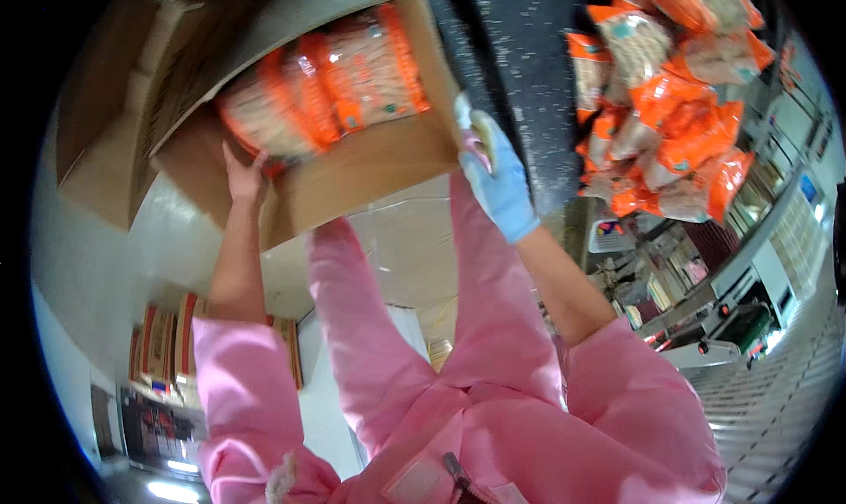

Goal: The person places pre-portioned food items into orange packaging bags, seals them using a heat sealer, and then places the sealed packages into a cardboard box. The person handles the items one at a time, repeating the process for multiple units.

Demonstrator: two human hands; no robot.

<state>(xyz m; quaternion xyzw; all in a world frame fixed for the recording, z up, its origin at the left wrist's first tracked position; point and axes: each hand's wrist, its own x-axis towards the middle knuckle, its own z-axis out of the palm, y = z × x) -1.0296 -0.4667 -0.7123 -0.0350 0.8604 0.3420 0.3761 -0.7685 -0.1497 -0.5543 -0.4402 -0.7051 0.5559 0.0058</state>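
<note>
An open cardboard box point(370, 167) lies tilted in front of me, with several orange-and-clear plastic packets point(370, 74) side by side in it. Their contents look pale and elongated. My left hand point(246, 173), bare, reaches over the box's near left part, thumb and fingers spread beside the leftmost packet; whether it grips anything is unclear. My right hand point(496, 173), in a light blue and white glove, is at the box's right end wall, fingers curled at its edge. To the right, a heap of similar packets point(667, 121) rests on a dark speckled surface.
Another open cardboard box point(119, 107) stands at the far left. The dark belt-like surface point(529, 61) borders the box's right side. Upright cartons point(158, 345) stand at lower left. A metal-framed machine point(747, 299) and assorted items are at right, beyond the heap.
</note>
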